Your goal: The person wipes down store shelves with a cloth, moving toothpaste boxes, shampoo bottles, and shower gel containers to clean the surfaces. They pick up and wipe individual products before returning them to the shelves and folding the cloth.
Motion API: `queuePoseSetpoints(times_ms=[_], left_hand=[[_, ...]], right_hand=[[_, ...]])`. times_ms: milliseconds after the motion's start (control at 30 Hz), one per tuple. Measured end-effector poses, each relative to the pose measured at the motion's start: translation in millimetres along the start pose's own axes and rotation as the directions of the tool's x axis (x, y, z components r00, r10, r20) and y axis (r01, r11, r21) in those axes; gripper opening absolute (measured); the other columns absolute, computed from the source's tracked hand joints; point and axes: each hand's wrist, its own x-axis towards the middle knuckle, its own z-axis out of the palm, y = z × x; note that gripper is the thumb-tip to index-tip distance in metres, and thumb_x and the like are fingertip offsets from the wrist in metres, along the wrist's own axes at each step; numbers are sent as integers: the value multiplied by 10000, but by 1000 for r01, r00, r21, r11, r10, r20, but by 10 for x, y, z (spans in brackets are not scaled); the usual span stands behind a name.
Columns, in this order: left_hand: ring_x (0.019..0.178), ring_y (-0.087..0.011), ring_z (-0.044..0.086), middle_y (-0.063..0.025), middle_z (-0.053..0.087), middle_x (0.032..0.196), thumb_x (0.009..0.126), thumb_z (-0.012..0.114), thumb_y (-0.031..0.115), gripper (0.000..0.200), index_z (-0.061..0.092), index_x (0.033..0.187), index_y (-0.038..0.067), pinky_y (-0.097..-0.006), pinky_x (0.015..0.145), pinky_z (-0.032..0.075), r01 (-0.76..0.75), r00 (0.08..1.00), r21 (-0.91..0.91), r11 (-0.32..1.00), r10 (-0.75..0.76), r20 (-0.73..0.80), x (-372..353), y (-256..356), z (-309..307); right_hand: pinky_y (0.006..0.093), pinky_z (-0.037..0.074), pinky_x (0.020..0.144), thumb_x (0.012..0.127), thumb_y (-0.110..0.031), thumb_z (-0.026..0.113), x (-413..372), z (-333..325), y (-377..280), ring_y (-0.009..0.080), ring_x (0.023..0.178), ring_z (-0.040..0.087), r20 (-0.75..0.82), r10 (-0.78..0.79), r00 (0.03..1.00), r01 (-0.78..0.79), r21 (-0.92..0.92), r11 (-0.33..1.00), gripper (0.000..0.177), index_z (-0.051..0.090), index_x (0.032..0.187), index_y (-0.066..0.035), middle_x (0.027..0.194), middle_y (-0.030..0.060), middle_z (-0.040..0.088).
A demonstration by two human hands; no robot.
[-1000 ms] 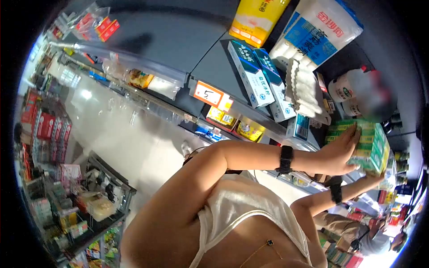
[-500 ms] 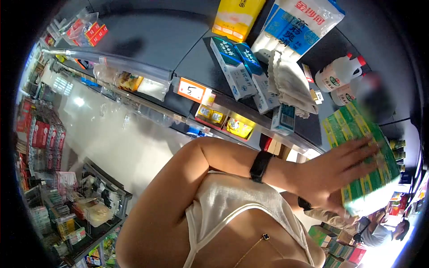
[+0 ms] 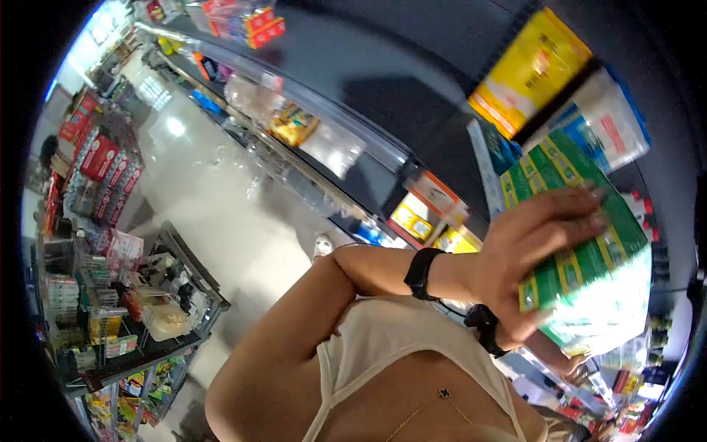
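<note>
1. Left hand (image 3: 534, 243): spread over the side of a green-and-yellow wrapped pack (image 3: 571, 276), fingers curled across its top and thumb lower down. Grip looks firm.
2. Right hand (image 3: 552, 349): low, just beneath the pack, mostly hidden by it and the left hand. Cannot tell whether it bears on the underside.
3. Hands close together, one above the other. Black band (image 3: 422, 274) on the left wrist.
4. Pack: tilted, at the shelf's near side, its lower face washed out by glare. It overlaps a blue-and-white packet (image 3: 607, 125) in view.
5. Dark shelf (image 3: 331, 37): yellow packet (image 3: 530, 70) lies beside the blue-and-white one. Slim box (image 3: 486, 158) left of the pack, partly covered.
6. Red caps (image 3: 641, 206) show past the pack's right side.
7. Orange-edged price card (image 3: 436, 193) on the shelf front, blurred; yellow packages (image 3: 412, 221) below.
</note>
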Motion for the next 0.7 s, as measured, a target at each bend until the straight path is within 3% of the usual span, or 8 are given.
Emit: queuePoseSetpoints(times_ms=[267, 333, 367, 433, 500, 600, 667, 700], left_hand=[[874, -380, 589, -230, 582, 980, 896, 363, 483, 603, 542, 1096, -58, -418, 737, 460, 153, 988, 293, 944, -149, -36, 719, -675, -1965], [671, -360, 571, -207, 568, 730, 926, 376, 377, 459, 549, 1010, -40, -391, 604, 434, 472, 876, 283, 835, -480, -42, 993, -786, -2497], [601, -335, 547, -179, 532, 636, 940, 376, 351, 417, 557, 973, -23, -383, 567, 413, 384, 910, 392, 836, -415, -4, 1041, -1072, -2814], [701, -373, 581, -204, 576, 722, 952, 386, 387, 434, 568, 1001, -3, -372, 617, 434, 455, 837, 528, 717, -547, 21, 1165, -1192, -3242], [797, -193, 562, -153, 627, 843, 956, 352, 477, 569, 571, 1042, -40, -329, 758, 432, 563, 719, 549, 618, -693, 43, 1254, -1339, -3579], [1040, -232, 556, -187, 626, 1091, 969, 360, 421, 553, 548, 1143, -70, -303, 932, 376, 606, 596, 576, 549, -793, 129, 1426, -1610, -3880], [1105, -254, 545, -195, 609, 1129, 955, 375, 433, 558, 533, 1169, -57, -314, 949, 374, 595, 666, 512, 619, -737, 118, 1468, -1715, -4007], [1073, -288, 578, -215, 630, 1069, 954, 370, 436, 535, 547, 1139, -35, -337, 915, 406, 585, 691, 507, 633, -716, 97, 1453, -1854, -4092]], right_hand=[[446, 391, 1008, 832, -141, 584, -563, 1796, -44, 280, 1254, 394, 174, 135, 975, -169, 195, 966, 630, 312, 1395, -64, 1368, 155, 376], [448, 390, 1009, 830, -141, 584, -696, 2302, -3, 281, 1258, 391, 259, 188, 947, -244, 201, 949, 636, 308, 1398, -64, 1372, 157, 372], [449, 390, 1010, 830, -141, 585, -732, 2522, 77, 282, 1260, 390, 310, 217, 926, -283, 186, 941, 639, 306, 1399, -64, 1373, 158, 370], [359, 352, 1033, 805, -37, 592, -827, 2841, 375, 240, 1254, 395, 514, 242, 823, -311, 51, 949, 720, 244, 1433, -80, 1370, 134, 381], [341, 355, 1020, 784, 15, 594, -932, 3148, 445, 226, 1248, 396, 556, 269, 786, -333, 14, 943, 784, 194, 1451, -82, 1368, 125, 381], [342, 359, 1019, 759, 77, 592, -949, 3462, 459, 231, 1243, 403, 595, 257, 762, -298, -29, 954, 829, 164, 1455, -66, 1382, 148, 349], [358, 341, 1040, 731, 97, 609, -1033, 3643, 530, 254, 1273, 373, 598, 228, 769, -291, 9, 957, 876, 141, 1456, -53, 1416, 167, 299], [374, 306, 1065, 724, 81, 636, -1076, 3648, 685, 282, 1318, 312, 614, 144, 776, -117, -84, 990, 899, 130, 1456, -47, 1437, 193, 267]])
